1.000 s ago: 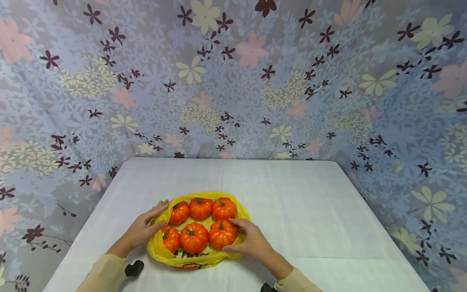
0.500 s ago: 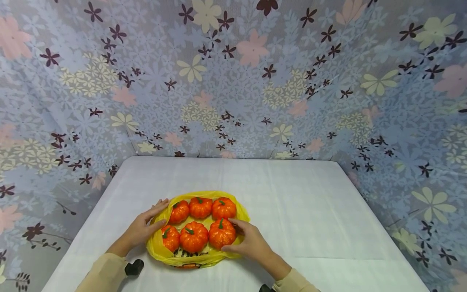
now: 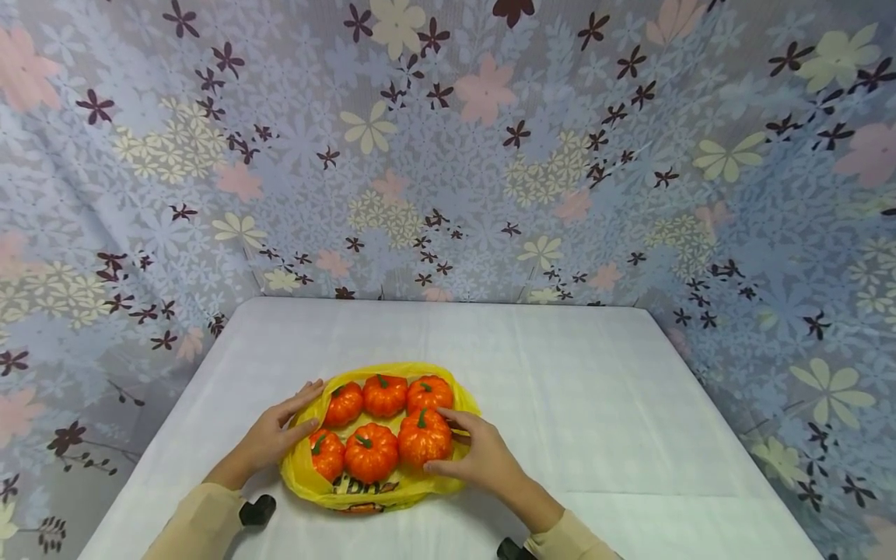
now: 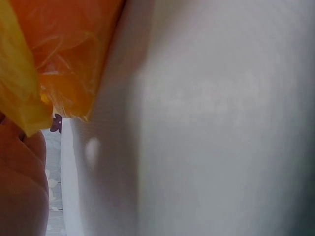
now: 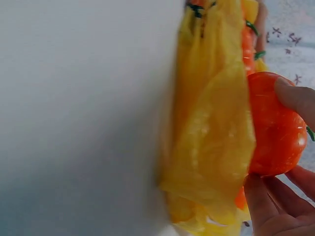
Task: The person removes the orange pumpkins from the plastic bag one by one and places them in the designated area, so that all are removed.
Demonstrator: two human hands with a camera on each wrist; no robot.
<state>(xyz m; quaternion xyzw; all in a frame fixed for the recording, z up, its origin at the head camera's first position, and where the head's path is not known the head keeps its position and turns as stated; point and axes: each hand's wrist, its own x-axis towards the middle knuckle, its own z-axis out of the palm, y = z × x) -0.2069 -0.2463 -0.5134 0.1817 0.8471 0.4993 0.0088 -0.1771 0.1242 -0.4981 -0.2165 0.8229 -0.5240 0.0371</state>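
Observation:
Several small orange pumpkins with green stems sit in two rows inside an opened yellow plastic bag (image 3: 392, 498). My right hand (image 3: 486, 459) grips the front-right pumpkin (image 3: 425, 439), thumb on one side and fingers on the other. In the right wrist view this pumpkin (image 5: 275, 125) shows above the bag's side (image 5: 211, 123). My left hand (image 3: 269, 439) rests at the bag's left edge, fingers extended along the outside and thumb at the rim. Close by the left thumb is the front-left pumpkin (image 3: 327, 456). The left wrist view shows the bag's orange-tinted side (image 4: 69, 59) beside the hand (image 4: 22, 182).
The bag lies on a white-covered table (image 3: 595, 404). Behind and along both sides hangs a flowered cloth (image 3: 448, 155). Dark wrist-worn pieces show at the left sleeve (image 3: 203, 517) and right sleeve (image 3: 570, 538).
My right hand has raised the front-right pumpkin slightly, and it now overlaps the one behind it. The left hand stays at the bag's edge.

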